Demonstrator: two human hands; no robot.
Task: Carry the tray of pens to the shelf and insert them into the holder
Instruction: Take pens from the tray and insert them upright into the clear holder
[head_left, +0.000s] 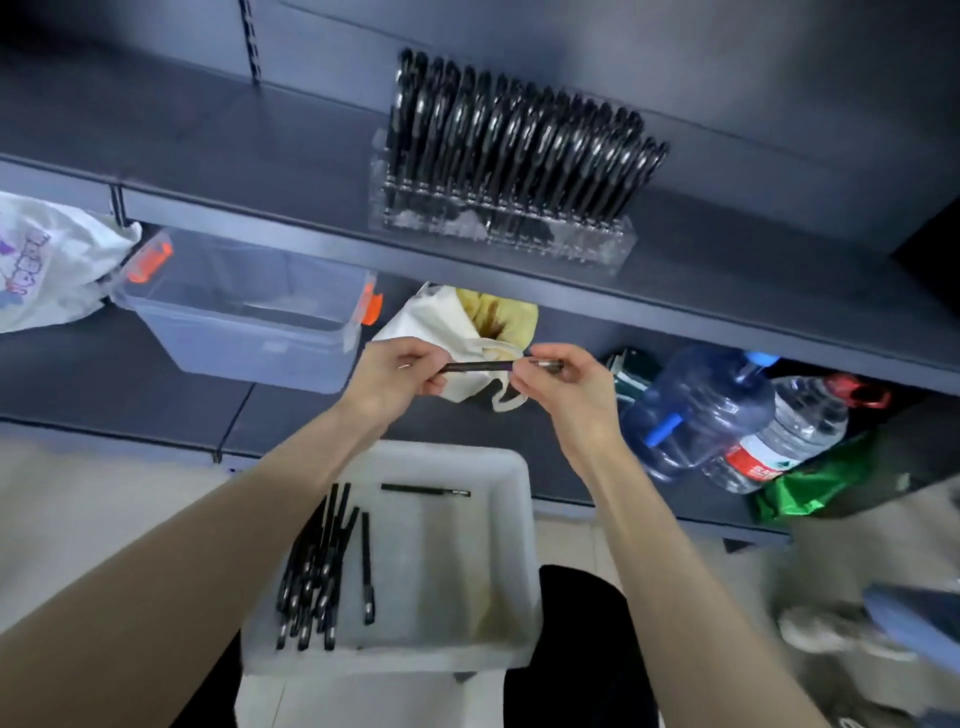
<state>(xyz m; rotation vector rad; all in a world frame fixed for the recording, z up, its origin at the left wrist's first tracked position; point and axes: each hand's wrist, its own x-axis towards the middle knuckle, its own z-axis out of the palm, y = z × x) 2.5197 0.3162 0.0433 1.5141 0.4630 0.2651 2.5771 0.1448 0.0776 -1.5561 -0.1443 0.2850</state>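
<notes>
Head view: one black pen (478, 367) is being held level between both hands, just below the front edge of the shelf (260, 228). The 9 o'clock end is being pinched by the left hand (402, 371) and the 3 o'clock end by the right hand (563, 382). The fingers (525, 385) of both hands are being curled closely around the barrel, and nothing else is being held.

Handling, judged: the pen is being taken as light, stiff and thin, with a smooth barrel that is likely to slip. A mid-barrel pinch is being advised, with the entering end left free.

The clear holder (498, 236) is standing on the shelf at 12 o'clock and is densely packed with leaning stored pens (519, 140). Free slots cannot be told for certain, though the 9 o'clock end is looking emptier.

The white tray (522, 519) is lying at 6 o'clock below the hands. A bundle of pens (317, 571) is lying along its 9 o'clock side.

Room, judged: open air is lying between the hands and the holder. The shelf edge is having to be cleared first, and the packed row is risking being knocked. The lidless bin (249, 332) at 10 o'clock and the water bottles (727, 415) at 3 o'clock are sitting below the path.
</notes>
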